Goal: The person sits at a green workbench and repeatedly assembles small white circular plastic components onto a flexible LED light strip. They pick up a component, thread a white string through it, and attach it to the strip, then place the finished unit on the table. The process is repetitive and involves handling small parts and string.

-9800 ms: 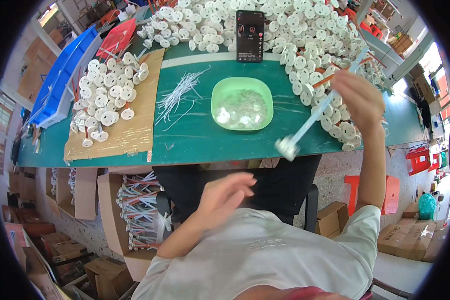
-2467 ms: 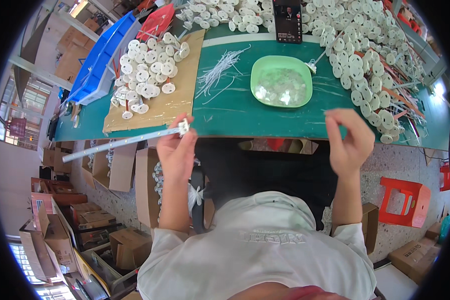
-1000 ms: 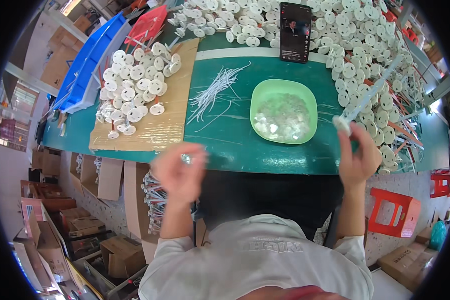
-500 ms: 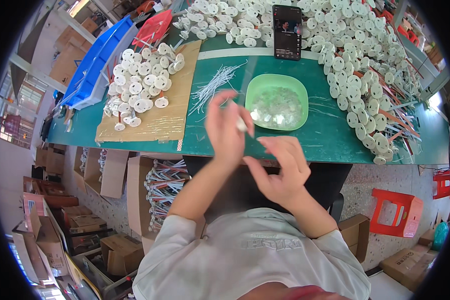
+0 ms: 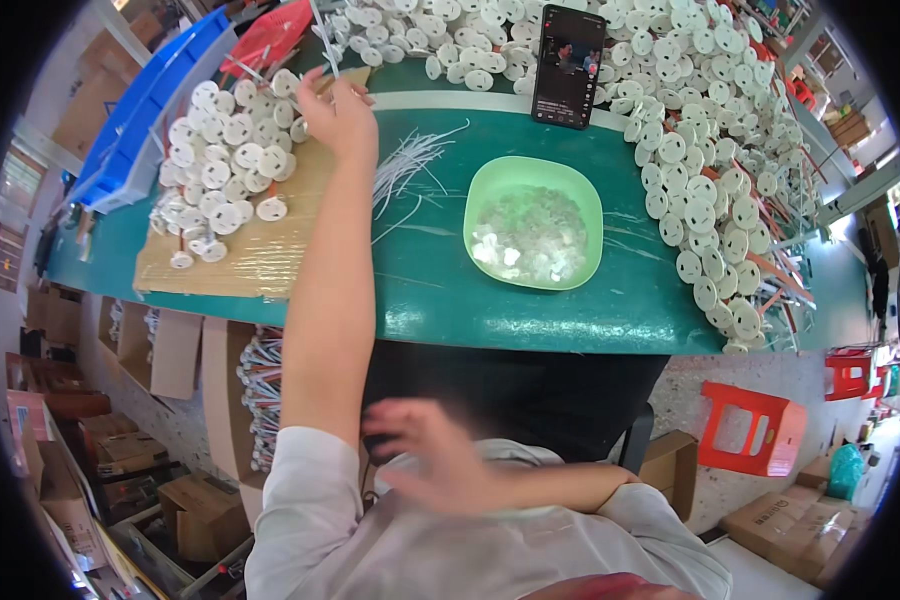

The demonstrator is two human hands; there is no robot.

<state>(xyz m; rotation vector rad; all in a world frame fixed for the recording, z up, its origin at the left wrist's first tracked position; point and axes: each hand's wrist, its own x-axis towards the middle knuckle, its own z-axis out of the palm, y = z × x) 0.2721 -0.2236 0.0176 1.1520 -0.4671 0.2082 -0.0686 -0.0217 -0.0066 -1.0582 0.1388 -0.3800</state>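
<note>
My left hand (image 5: 340,115) is stretched far forward at the right edge of a pile of white disc-headed pieces (image 5: 235,160). Its fingers close on a thin white stick (image 5: 326,42) that points up and away; what is at the stick's far end cannot be made out. My right hand (image 5: 425,450) is drawn back close to my body, blurred by motion, with its fingers apart and nothing visible in them. A light green bowl (image 5: 478,200) on the table contains small clear, shiny pieces. Left of it lies a loose bunch of thin white strips (image 5: 410,165).
Under the left pile is a cardboard sheet (image 5: 210,278), with a blue tray (image 5: 150,115) and red basket (image 5: 270,38) beyond. A phone (image 5: 568,70) stands at the back among heaped white-disc pieces (image 5: 700,215). Below right is a red stool (image 5: 750,430).
My left hand has gone from beside the bowl to the far left, by the disc pile. My right hand has pulled back toward my body. The view has shifted slightly.
</note>
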